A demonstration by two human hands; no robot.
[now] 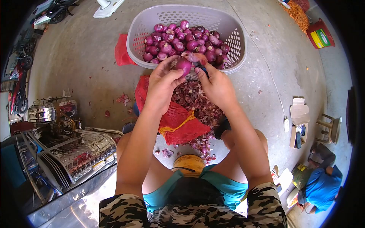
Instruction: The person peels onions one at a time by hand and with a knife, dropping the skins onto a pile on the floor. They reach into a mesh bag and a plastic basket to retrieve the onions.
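Observation:
My left hand (164,80) is closed around a purple-red onion (184,67) at the near rim of a grey plastic basket (135,41). Just right of it, my right hand (216,84) grips a small dark tool (201,68), mostly hidden by the fingers. A strip of peeled skin (195,57) hangs over the tool, beside the onion. Many purple onions (178,40) fill much of the basket. Below my hands lie a heap of onion skins (194,99) and a red mesh bag (182,127) with a yellow cord.
A yellow container (188,163) is between my legs. Shiny metal machinery (80,152) stands at the left. On the right are a cardboard box (298,133), a small stool (329,128), a red bucket (320,35) and a person in blue (323,186).

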